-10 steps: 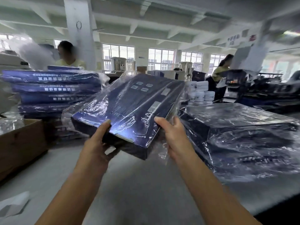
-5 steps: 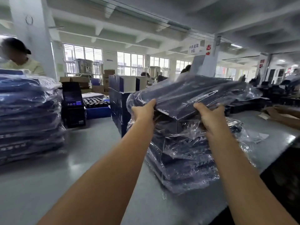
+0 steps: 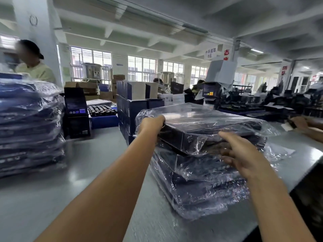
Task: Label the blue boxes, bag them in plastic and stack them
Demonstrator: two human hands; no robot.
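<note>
At the far left a person in a pale top (image 3: 37, 71) is standing behind a tall stack of bagged blue boxes (image 3: 29, 126), which is sitting on the grey bench (image 3: 52, 198). Right of that stack a black device (image 3: 76, 112) is standing beside a blue tray of dark bottles (image 3: 103, 114), with upright blue cartons (image 3: 130, 109) just right of the tray. In the middle the left hand (image 3: 152, 124) is gripping the near left corner of the top bagged box (image 3: 206, 126), its fingers (image 3: 160, 119) curling over the edge through the plastic. That box is lying on top of the right stack (image 3: 201, 182) of bagged boxes. The right hand (image 3: 244, 154) is pressing straight, spread fingers against the box's near right side, over loose plastic. At the far right another person's hand (image 3: 298, 123) is reaching over the bench.
</note>
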